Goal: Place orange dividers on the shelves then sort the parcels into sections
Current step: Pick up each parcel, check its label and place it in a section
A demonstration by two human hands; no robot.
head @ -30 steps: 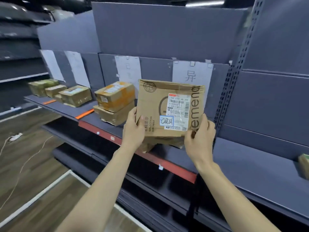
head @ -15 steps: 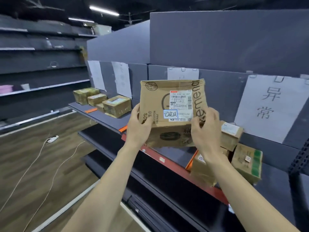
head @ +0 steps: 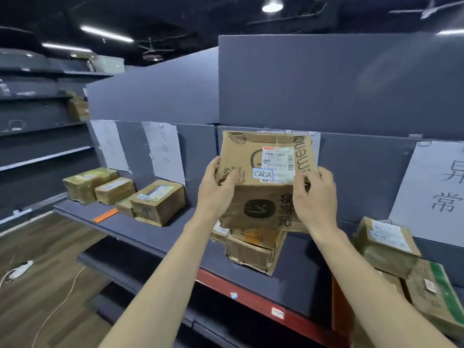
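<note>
2 hands hold 1 cardboard parcel [head: 263, 182] up before the shelf [head: 160, 232], above a crushed box [head: 253, 252]. My left hand [head: 217, 194] clasps its left edge, my right hand [head: 313, 199] its right. It looks light and stiff, though creased; side edges suit best. An orange divider [head: 105, 215] lies far left. My palms hide the lower corners, and the label [head: 278, 163] is too blurred to read.

held parcel [head: 263, 182] above shelf [head: 150, 232] parcels [head: 253, 249]

Creased brown cardboard parcel [head: 261, 182] w/ glossy tape, matt grey shelf [head: 140, 228], wood-look floor [head: 37, 285]
</note>
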